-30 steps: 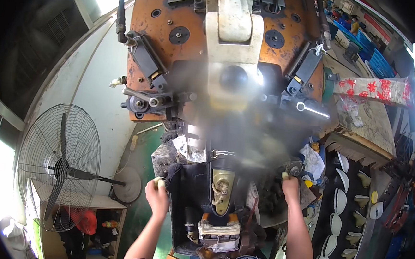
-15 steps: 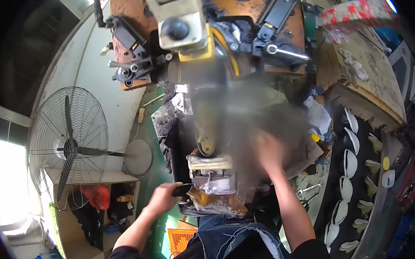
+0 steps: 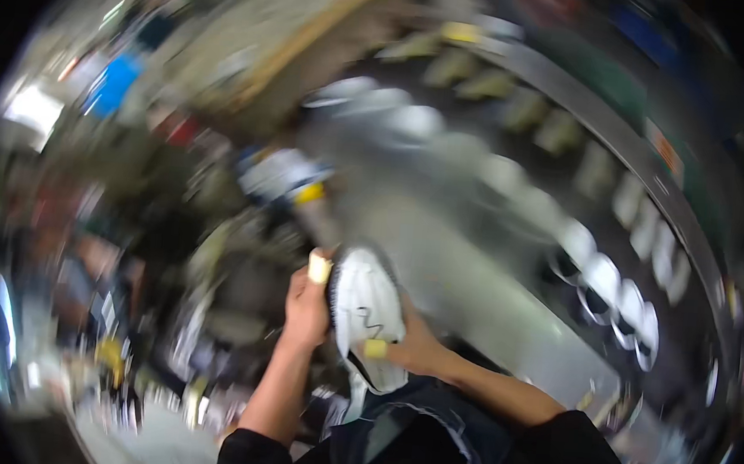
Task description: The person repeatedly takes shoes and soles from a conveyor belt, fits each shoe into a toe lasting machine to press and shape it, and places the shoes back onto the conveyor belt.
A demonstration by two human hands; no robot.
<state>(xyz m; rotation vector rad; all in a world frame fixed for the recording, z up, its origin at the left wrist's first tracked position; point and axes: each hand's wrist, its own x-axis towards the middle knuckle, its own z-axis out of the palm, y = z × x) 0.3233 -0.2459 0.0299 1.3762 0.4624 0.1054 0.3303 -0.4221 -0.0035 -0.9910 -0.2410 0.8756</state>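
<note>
A white shoe upper (image 3: pixel 361 296) is held between my hands just above my lap. It stands roughly upright, with a dark squiggle marked on its pale face and a dark textured edge along its top and left side. My left hand (image 3: pixel 304 309) is closed on its left edge, with a yellow covering on the thumb. My right hand (image 3: pixel 420 343) wraps its right side, a yellow-covered thumb pressed on the lower part of the face. The fingers behind the shoe upper are hidden.
To the right runs a dark rack (image 3: pixel 557 176) with a row of white shoe parts (image 3: pixel 602 278) and a row of beige shoe-shaped pieces (image 3: pixel 560 131). A wooden bench (image 3: pixel 317 30) is at the upper left. Motion smears much of the left side.
The view has swung right, away from the machine and fan. My left hand has left the machine's front, and both hands now hold the shoe upper together.
</note>
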